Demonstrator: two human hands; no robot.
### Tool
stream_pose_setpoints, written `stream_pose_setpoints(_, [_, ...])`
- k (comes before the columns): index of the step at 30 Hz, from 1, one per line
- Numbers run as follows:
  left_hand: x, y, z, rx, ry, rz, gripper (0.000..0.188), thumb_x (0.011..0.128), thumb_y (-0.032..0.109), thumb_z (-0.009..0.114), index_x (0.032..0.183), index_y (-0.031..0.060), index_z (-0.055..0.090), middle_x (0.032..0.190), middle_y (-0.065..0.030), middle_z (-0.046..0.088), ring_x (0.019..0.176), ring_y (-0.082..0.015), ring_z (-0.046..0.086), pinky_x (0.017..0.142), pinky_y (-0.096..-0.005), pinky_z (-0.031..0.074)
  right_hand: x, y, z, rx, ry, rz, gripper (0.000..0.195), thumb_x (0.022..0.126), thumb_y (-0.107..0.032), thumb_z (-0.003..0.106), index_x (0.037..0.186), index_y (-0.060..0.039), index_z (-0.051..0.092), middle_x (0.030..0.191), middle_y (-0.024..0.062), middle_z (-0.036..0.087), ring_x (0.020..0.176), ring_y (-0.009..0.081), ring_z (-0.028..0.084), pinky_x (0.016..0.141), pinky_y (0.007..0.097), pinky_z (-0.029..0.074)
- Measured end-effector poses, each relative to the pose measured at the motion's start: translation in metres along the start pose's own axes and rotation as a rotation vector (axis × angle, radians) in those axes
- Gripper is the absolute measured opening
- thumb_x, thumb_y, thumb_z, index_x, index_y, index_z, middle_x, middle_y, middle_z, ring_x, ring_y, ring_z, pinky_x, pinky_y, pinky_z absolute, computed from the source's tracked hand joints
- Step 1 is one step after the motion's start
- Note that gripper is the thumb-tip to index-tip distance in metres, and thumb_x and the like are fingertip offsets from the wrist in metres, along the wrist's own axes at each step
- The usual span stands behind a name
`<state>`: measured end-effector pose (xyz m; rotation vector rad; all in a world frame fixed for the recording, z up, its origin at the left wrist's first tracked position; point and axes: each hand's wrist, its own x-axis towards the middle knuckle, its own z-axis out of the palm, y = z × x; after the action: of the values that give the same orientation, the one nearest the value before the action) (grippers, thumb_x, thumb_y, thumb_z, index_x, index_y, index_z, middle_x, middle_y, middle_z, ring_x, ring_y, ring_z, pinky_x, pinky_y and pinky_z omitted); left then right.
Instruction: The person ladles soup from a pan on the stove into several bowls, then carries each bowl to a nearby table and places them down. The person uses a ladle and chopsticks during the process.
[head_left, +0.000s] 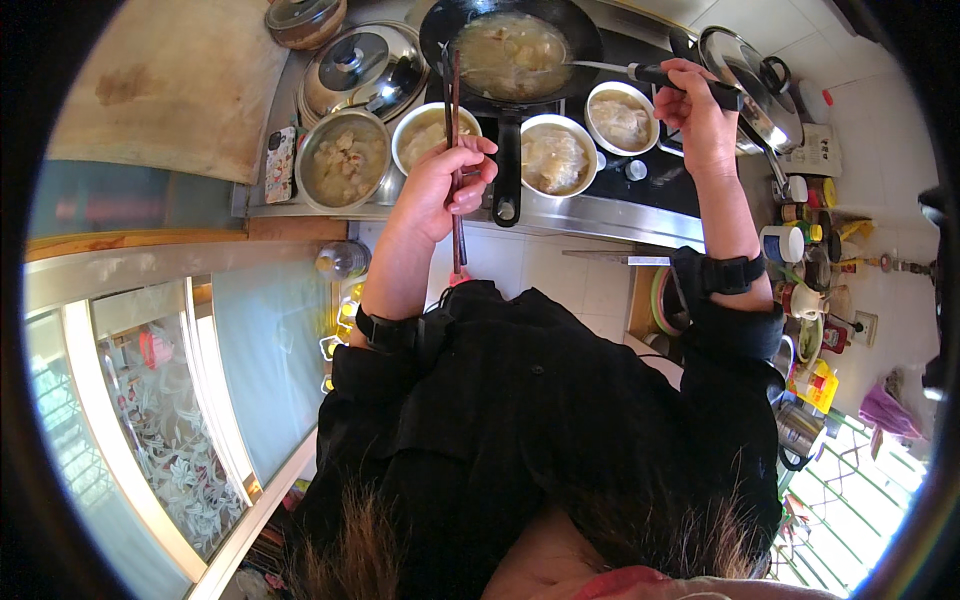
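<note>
My left hand (454, 184) holds a pair of dark chopsticks (455, 112) upright in the picture, their far ends at the left rim of a black wok (585, 45). In my right hand (694, 112) is the black handle of a metal ladle or spatula (604, 66), whose head is hidden in the cloudy soup (510, 56) in the wok. White bowls of soup with pale food stand in front: one (427, 127) partly behind my left hand, one (556, 156) right of the wok's handle (508, 172), another (621, 118) near my right hand. A steel bowl (343, 159) holds soup with chunks.
A domed steel lid (360, 64) lies behind the steel bowl, a lidded pot (300, 19) beyond it. A phone in a patterned case (280, 165) lies at the counter's left. At the right stand a pan with a glass lid (750, 90) and several jars and bottles (782, 244).
</note>
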<state>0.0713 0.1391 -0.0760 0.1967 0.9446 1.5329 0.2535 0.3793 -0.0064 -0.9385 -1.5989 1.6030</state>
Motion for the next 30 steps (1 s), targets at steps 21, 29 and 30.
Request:
stream_pose_setpoints(21, [0.007,-0.007,0.022,0.023,-0.062,-0.023,0.018,0.087,0.009,0.048,0.101,0.0006,0.054,0.073,-0.0071,0.055,0.04,-0.0047,0.037,0.034,-0.0182,0.024,-0.038,-0.054,-0.091,0.179,0.186,-0.084,0.02,0.085,-0.019,0.058,0.1,-0.0069,0.065,0.071,0.0055,0.062,0.06,0.0104,0.058,0.053,0.0215,0.047])
stream_pose_setpoints(29, [0.012,-0.014,0.029,0.018,-0.083,-0.045,0.017,0.086,0.008,0.048,0.1,0.0001,0.054,0.072,-0.0078,0.056,0.039,-0.0047,0.036,0.034,-0.0178,0.025,-0.057,-0.037,-0.127,0.08,0.243,-0.077,0.018,0.084,-0.018,0.058,0.096,-0.0062,0.065,0.064,0.0039,0.06,0.053,0.0106,0.056,0.049,0.0209,0.046])
stream_pose_setpoints(30, [0.012,-0.014,0.03,0.021,-0.088,-0.049,0.017,0.086,0.008,0.048,0.1,0.0001,0.054,0.073,-0.0079,0.056,0.039,-0.0047,0.036,0.034,-0.0178,0.025,-0.062,-0.031,-0.121,0.054,0.261,-0.053,0.017,0.084,-0.017,0.058,0.095,-0.0059,0.065,0.064,0.0042,0.06,0.051,0.0108,0.056,0.048,0.0207,0.045])
